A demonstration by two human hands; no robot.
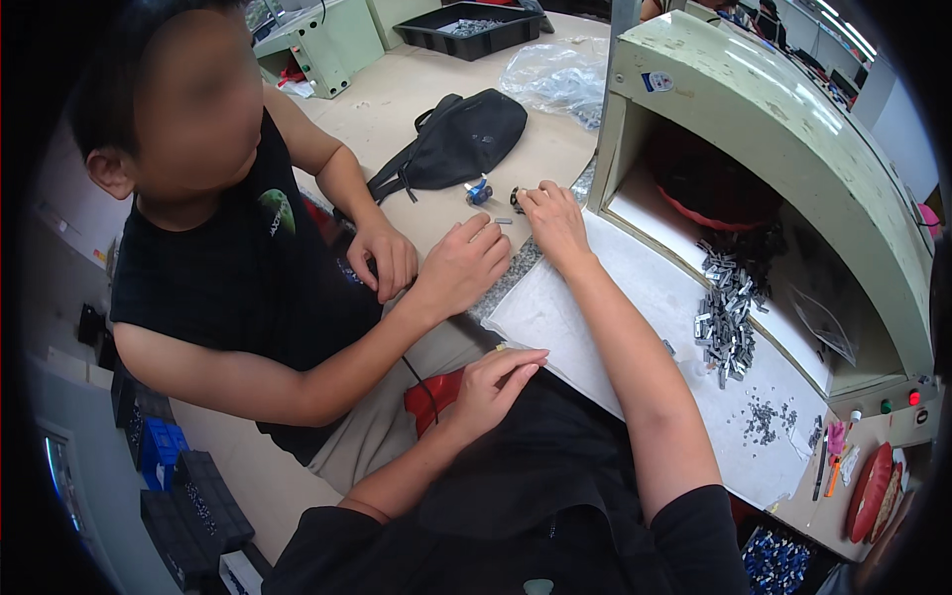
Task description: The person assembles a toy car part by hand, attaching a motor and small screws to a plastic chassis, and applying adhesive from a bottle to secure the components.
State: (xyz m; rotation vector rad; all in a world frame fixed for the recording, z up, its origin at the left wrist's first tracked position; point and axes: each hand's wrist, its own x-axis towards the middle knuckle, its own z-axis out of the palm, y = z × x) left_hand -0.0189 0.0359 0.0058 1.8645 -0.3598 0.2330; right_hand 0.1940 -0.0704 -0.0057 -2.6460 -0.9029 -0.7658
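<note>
My right hand (557, 226) reaches over to the neighbouring table. Its fingertips are closed on a small black round part (517, 200). Beside that part lie a small blue-and-black piece (479, 190) and a small grey metal strip (503, 221). My left hand (493, 390) hovers over my lap by the front edge of the white sheet (540, 315), its fingers stretched out. A small yellowish bit shows by its knuckles, too small to make out. A co-worker's hand (466, 266) rests just left of the strip; the other hand (384, 260) hangs nearer the body.
A pale green arched machine housing (764, 89) stands at right, with a heap of grey metal parts (729, 312) spilling from it and loose bits (764, 421) nearer. A black bag (461, 139), a clear plastic bag (555, 77) and a black tray (471, 42) lie farther back.
</note>
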